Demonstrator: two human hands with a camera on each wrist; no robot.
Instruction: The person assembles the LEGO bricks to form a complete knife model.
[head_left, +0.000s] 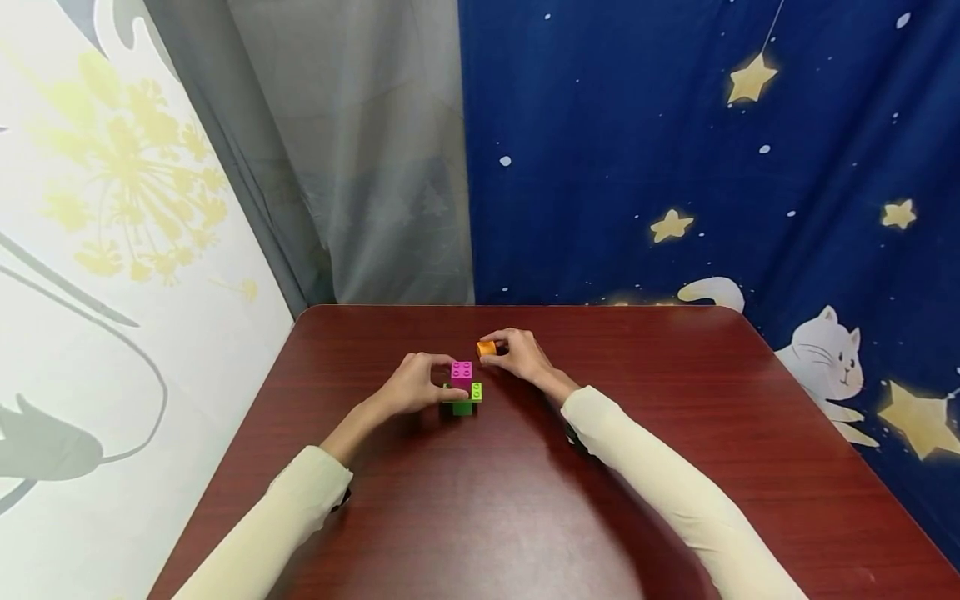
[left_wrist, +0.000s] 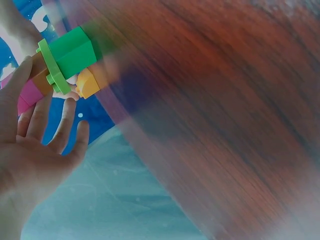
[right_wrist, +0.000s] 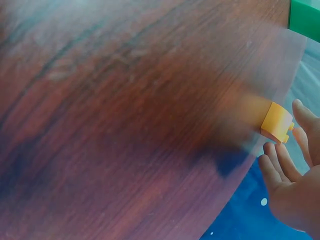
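Note:
My left hand [head_left: 411,385] grips a small stack of toy building bricks, thumb on the near side and fingers behind. At its base is a dark green brick [left_wrist: 75,52], then a lime green plate [left_wrist: 54,68]. Above come an orange-brown brick [left_wrist: 43,84] and a pink brick [head_left: 462,372] with studs on top. Just right of the stack and farther back, a yellow-orange brick [right_wrist: 276,122] with one curved side rests on the tabletop, studs up. My right hand [head_left: 521,354] is around this brick; in the right wrist view its thumb and fingers stand spread, with a gap at the thumb.
The reddish-brown wooden table [head_left: 480,500] has its far edge just beyond the hands. Behind it hang a grey curtain [head_left: 390,150] and a blue curtain [head_left: 585,150] with stars and a cat. A white patterned panel [head_left: 150,333] stands along the left.

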